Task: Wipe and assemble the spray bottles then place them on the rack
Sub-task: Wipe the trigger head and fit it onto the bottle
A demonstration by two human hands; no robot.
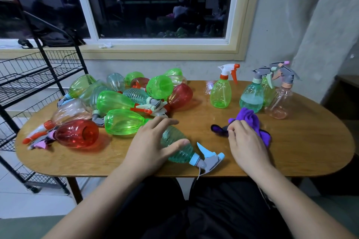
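A teal ribbed spray bottle (179,149) with a grey and light-blue trigger head lies on its side near the front edge of the table. My left hand (149,145) rests over its body, fingers spread around it. My right hand (246,145) lies on a purple cloth (250,120), fingers curled into the fabric. A heap of green, red, teal and peach bottles (120,103) lies on the left half of the table. At the back right stand several upright assembled bottles, among them a green one (221,91) and a teal one (252,95).
The oval wooden table (194,122) stands against a wall under a dark window. A black wire rack (35,75) with several shelves stands to the left of the table. My legs in dark trousers are below the table's front edge.
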